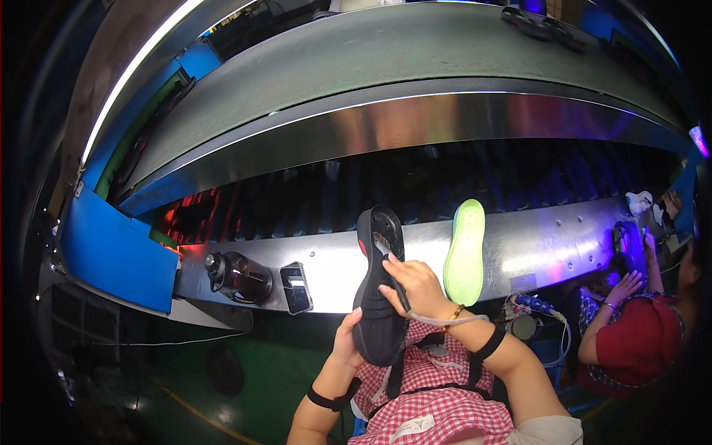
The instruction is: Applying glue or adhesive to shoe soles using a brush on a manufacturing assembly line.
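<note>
A black shoe sole (374, 315) is tilted up in front of me, its toe end over the metal ledge. My left hand (347, 337) grips its near end along the left edge. In my right hand (419, 285) is a brush (383, 245) with a dark handle and pale bristles. Its bristles touch the inner face of the sole near the far end. A thin pale tube (445, 320) runs from the handle past my right wrist. On the ledge to the right lies a lime-green sole-shaped piece (466, 256), apart from both hands.
On the metal ledge (337, 271) to the left are a dark bottle (241, 277) and a phone (296, 288). Beyond dark hanging strips runs a wide conveyor belt (356, 63). A co-worker (634, 334) in red handles a dark sole at the right, near a small canister (522, 327).
</note>
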